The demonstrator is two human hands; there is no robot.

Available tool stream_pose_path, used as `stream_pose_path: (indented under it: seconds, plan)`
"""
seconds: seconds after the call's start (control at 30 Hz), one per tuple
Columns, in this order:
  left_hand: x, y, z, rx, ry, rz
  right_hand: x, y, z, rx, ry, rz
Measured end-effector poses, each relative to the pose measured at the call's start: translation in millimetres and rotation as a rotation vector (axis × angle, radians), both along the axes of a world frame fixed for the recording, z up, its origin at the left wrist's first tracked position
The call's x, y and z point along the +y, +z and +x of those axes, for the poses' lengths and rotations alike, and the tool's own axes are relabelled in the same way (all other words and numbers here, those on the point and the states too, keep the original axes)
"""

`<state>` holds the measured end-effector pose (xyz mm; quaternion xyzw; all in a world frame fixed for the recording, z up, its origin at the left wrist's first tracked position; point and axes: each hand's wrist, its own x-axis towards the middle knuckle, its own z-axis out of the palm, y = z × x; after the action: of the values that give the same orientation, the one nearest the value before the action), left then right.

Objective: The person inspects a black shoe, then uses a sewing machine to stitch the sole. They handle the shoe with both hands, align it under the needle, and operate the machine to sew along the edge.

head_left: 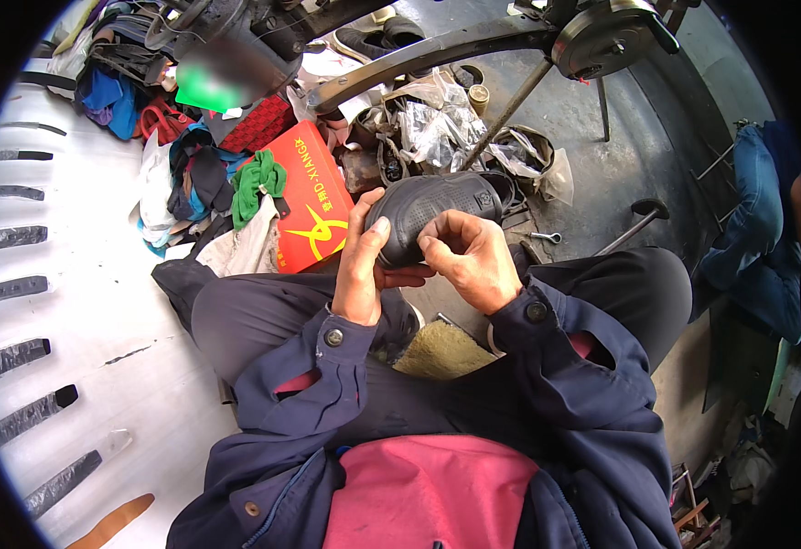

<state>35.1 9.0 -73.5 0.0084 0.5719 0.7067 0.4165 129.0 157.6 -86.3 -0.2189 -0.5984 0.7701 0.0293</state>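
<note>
Gripping the dark clog [428, 203] in front of the lap [437, 400], the left hand [361, 265] has fingers beneath; the right hand's [479, 261] curl closely, pinch unclear. Probably light, bendy rubber: brace its sides.

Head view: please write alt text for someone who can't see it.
A black shoe is held in the wearer's left hand, with the right hand at its near side. Ahead lie a red box, a green cloth and plastic bags; to the left, a white surface bears dark strips.
</note>
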Motion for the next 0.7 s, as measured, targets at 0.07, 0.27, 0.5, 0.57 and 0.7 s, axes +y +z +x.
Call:
stream_pose_path:
  seconds: [0.07, 0.27, 0.5, 0.57, 0.7]
  plan:
    - [-0.7, 0.7, -0.3, -0.03, -0.002, 0.008, 0.6, -3.7, 1.0, 0.004, -0.03, 0.031]
    - [-5.1, 4.6, -3.2, -0.019, -0.028, 0.008, 45.5, -18.0, -7.6, 0.048, -0.437, 0.268]
    - [-12.7, 17.9, -17.9, 0.154, -0.097, 0.063, 84.7, -16.0, 15.6, -0.174, 0.059, -0.199]
    - [-16.7, 22.1, -22.9, 0.11, -0.108, 0.086, 78.0, -13.2, 23.5, -0.045, 0.015, -0.588]
    - [-23.4, 26.0, -33.4, 0.097, -0.075, 0.164, 75.6, -8.9, 30.5, -0.081, -0.292, -0.522]
